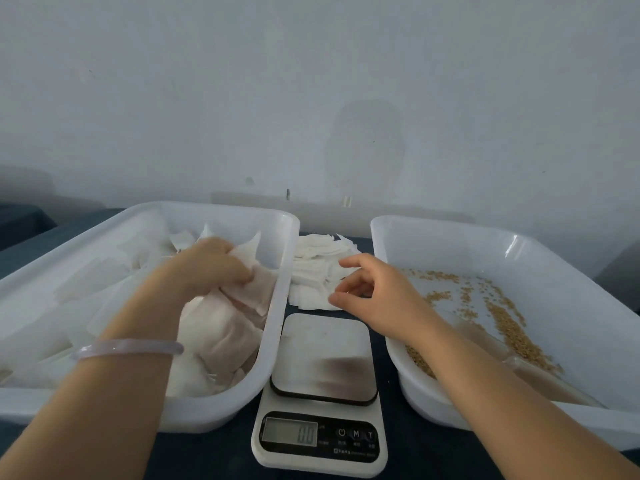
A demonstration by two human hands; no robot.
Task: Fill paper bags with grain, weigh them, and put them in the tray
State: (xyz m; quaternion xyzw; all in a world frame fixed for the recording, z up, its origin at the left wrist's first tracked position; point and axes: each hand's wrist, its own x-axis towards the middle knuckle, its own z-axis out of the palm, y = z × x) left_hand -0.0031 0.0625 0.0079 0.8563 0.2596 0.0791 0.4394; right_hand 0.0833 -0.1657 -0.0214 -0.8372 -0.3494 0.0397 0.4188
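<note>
My left hand (211, 263) is inside the left white tray (277, 306) and grips a filled white paper bag (254, 282) at its top, above other filled bags (214, 337). My right hand (370, 292) hovers with loosely curled fingers over the pile of empty paper bags (315, 268) lying behind the scale, holding nothing. The kitchen scale (322, 358) stands between the two trays with a bare steel platform and a lit display. The right white tray (450, 244) holds a thin scatter of brown grain (505, 320).
A dark blue cloth covers the table (398, 459). A clear scoop (540, 379) lies in the grain tray under my right forearm. A pale wall rises close behind the trays. A bracelet sits on my left wrist.
</note>
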